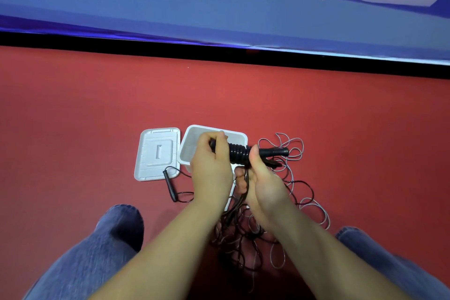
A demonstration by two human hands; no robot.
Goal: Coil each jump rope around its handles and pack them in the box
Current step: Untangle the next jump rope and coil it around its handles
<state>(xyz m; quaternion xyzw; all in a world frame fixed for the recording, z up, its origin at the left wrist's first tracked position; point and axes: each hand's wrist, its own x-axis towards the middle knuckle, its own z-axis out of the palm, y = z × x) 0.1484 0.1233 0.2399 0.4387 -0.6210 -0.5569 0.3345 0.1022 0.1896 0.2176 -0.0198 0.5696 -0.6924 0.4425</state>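
My left hand [211, 167] grips the left end of a pair of black jump rope handles [269, 152] held level above the white box [194, 135]. Black cord is coiled around the middle of the handles [239, 153]. My right hand [261, 181] pinches the black cord just below the coil, thumb up against the handles. The loose black cord [233, 234] hangs down in a tangle onto the floor. A grey rope [292, 146] lies in loops to the right. The box interior is mostly hidden by my hands.
The white box lid [157, 153] lies flat left of the box. Another black handle [170, 186] with its cord rests against the lid's near edge. My knees in blue jeans [117, 234] flank the pile. A blue banner [219, 12] stands beyond the red floor.
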